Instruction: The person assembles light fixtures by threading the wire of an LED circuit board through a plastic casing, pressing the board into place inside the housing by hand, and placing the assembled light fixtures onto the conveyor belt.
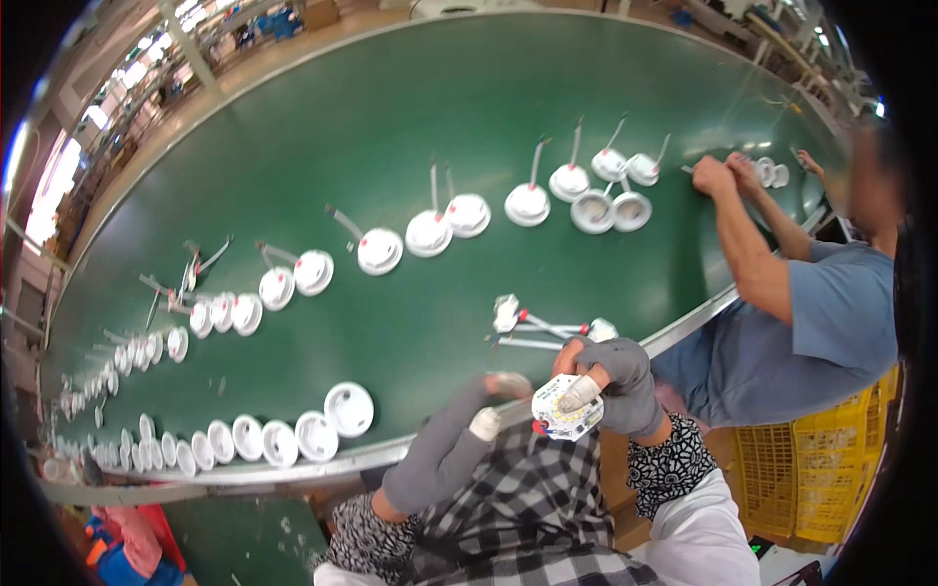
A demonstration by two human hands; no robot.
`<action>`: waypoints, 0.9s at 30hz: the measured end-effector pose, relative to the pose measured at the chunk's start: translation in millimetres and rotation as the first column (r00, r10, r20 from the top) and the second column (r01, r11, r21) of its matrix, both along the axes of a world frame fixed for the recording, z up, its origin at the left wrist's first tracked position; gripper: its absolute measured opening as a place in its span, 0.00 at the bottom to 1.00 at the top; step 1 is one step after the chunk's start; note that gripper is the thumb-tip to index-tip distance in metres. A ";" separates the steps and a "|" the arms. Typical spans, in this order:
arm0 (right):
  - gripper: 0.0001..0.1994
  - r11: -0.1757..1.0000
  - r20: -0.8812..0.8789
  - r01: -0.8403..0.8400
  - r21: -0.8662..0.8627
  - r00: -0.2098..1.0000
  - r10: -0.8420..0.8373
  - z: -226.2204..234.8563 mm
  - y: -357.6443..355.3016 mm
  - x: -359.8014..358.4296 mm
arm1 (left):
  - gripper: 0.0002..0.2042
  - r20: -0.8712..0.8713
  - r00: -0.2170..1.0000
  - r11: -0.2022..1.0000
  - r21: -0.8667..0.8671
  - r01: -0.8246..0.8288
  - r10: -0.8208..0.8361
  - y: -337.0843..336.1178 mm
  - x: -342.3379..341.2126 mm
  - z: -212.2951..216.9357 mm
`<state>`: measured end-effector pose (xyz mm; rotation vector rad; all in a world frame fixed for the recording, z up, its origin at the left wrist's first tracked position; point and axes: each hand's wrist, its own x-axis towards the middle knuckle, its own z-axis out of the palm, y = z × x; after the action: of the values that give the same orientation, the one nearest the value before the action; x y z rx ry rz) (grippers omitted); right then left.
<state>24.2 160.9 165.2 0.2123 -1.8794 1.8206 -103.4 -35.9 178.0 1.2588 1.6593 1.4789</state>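
Observation:
An octagonal white LED board (564, 418) with a red wire connector on its edge is gripped in my right hand (622, 383), the taped thumb lying across its face. My left hand (469, 415), in a grey fingerless glove with white tape on the fingertips, is just left of the board. Its thumb and fingers are apart, with nothing visible between them. Beyond my right hand, white cables run between two more white boards on the green table: a near one (602, 330) and a farther one (506, 313).
Round white lamps (379, 251) with upright cables curve across the green table (410, 322). White dish-shaped housings (349, 409) line its front edge at left. A co-worker (831, 332) handles parts at right, above yellow crates (801, 464). Another person (132, 542) is at lower left.

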 end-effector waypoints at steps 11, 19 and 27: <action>0.13 0.844 0.446 0.159 -0.513 0.889 0.103 -46.0 -46.5 2.6 | 0.20 0.710 0.698 0.936 -0.178 0.304 -0.093 -53.6 18.4 -47.8; 0.26 0.802 0.723 0.010 -0.597 0.439 0.533 -62.3 -61.1 6.0 | 0.10 0.059 0.966 0.932 -0.253 0.259 -0.253 -66.0 20.1 -46.8; 0.15 0.852 0.637 -0.197 -0.486 0.588 0.499 -44.2 -64.5 9.7 | 0.11 0.300 0.939 0.865 -0.410 0.288 -0.170 -72.3 19.6 -52.1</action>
<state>34.0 96.4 121.0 -0.4068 -2.0207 2.8312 -83.8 -108.1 125.8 0.9263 1.5019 0.9854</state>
